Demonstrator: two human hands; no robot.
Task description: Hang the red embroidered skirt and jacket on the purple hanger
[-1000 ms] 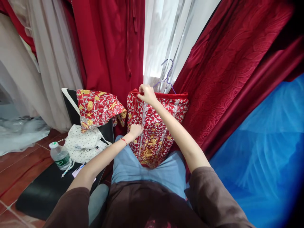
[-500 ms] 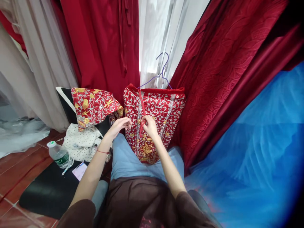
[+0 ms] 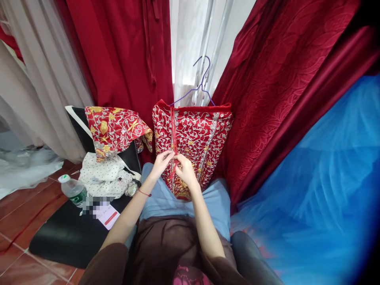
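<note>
A red embroidered garment (image 3: 202, 134) with silver and gold patterns hangs on a purple wire hanger (image 3: 199, 85) and rests on my lap. A thin red cord (image 3: 173, 132) runs down its front. My left hand (image 3: 162, 163) and my right hand (image 3: 184, 169) meet at the middle of the garment, fingers pinched together on the lower end of the red cord. A red string bracelet sits on my left wrist.
A second red and gold embroidered piece (image 3: 114, 128) lies over a black chair (image 3: 68, 233) at the left, with a white dotted cloth (image 3: 102, 178), a water bottle (image 3: 73, 190) and a card (image 3: 108, 215). Red curtains (image 3: 282, 87), white sheer fabric and blue tulle (image 3: 326, 190) surround me.
My right hand came down from the garment's top edge to its middle. My left hand moved in to join it, and both now pinch the red cord.
</note>
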